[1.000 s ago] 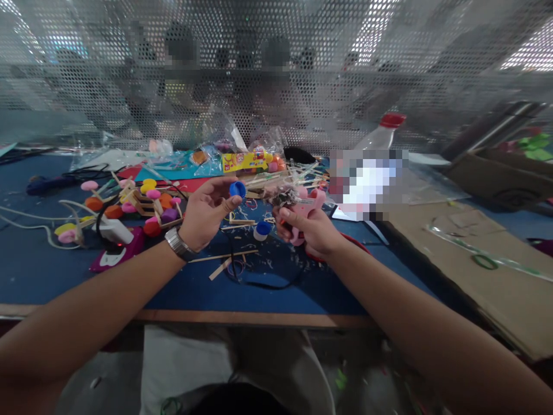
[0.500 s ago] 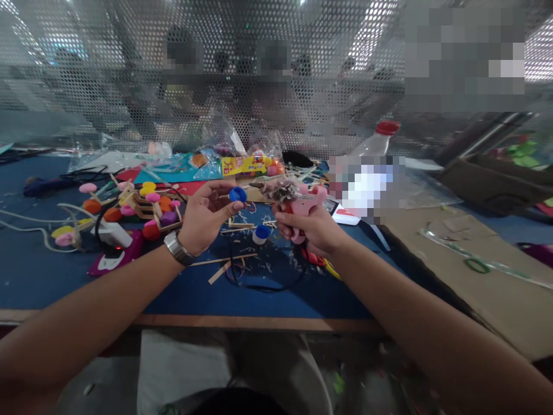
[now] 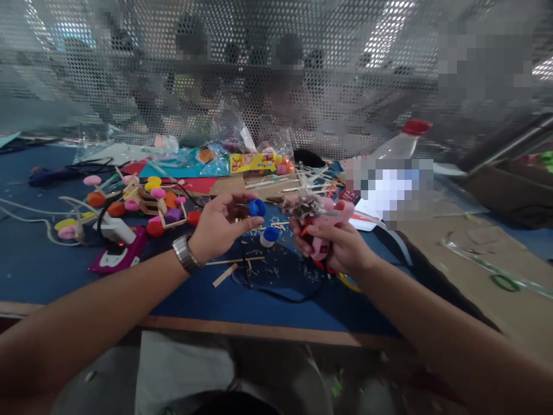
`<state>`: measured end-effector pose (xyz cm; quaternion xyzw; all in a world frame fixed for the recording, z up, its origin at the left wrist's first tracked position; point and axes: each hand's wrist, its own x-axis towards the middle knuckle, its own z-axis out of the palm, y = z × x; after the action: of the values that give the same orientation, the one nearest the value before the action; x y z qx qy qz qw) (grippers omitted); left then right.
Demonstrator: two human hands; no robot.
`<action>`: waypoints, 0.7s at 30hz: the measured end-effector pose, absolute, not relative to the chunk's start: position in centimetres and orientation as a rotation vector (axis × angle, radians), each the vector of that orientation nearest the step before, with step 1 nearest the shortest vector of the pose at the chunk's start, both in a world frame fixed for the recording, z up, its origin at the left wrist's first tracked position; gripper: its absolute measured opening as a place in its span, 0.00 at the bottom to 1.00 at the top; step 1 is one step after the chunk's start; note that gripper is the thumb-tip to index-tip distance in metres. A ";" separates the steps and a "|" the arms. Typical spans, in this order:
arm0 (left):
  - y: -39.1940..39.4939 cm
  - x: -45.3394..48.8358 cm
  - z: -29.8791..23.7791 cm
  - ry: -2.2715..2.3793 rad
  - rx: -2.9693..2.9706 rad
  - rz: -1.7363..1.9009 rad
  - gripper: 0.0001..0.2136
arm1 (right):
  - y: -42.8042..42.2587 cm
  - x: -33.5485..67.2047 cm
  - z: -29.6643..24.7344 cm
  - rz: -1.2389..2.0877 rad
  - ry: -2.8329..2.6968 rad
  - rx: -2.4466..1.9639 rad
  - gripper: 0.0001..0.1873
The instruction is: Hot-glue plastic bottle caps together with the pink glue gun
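Note:
Between the thumb and fingers of my left hand [image 3: 222, 225] is a blue bottle cap [image 3: 257, 208], its hollow side partly facing me. My right hand [image 3: 334, 239] is wrapped round the handle of a pink glue gun [image 3: 334, 213], whose front is matted with grey and whitish residue. The gun points left, toward the cap, and the two are apart. Just below the cap, a small white container with a blue top [image 3: 269, 236] stands on the blue table [image 3: 173, 300]. Thin wooden sticks [image 3: 235, 261] and pale scraps lie around it.
At left sits a craft of sticks and coloured discs [image 3: 158, 199], beside a purple power strip [image 3: 118, 251] with a white plug. A yellow packet [image 3: 254, 161] and plastic bags lie behind. A red-capped bottle [image 3: 401, 141] and cardboard [image 3: 458, 276] are at right. A black cord [image 3: 280, 297] loops in front.
The view has shifted, so most things sit farther right or left-shifted slightly. The glue gun has moved away from the cap, widening the gap. Both hands keep their holds.

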<state>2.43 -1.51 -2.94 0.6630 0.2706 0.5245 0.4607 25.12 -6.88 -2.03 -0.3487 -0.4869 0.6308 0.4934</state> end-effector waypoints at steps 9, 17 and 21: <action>-2.5 2.5 -2.5 0.604 1.833 1.335 0.23 | -8.6 25.2 -2.6 1.586 -1.106 -0.916 0.17; -2.6 2.4 -2.5 0.609 1.888 1.375 0.24 | -9.1 25.4 -2.3 1.665 -1.131 -0.908 0.15; -2.7 2.4 -2.5 0.635 1.915 1.376 0.24 | -9.2 25.4 -2.4 1.660 -1.137 -0.916 0.14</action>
<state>2.35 -2.69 -2.46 0.7367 0.2441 0.5294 0.3426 25.40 -9.18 -2.36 -0.3701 -0.4596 0.6711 0.4488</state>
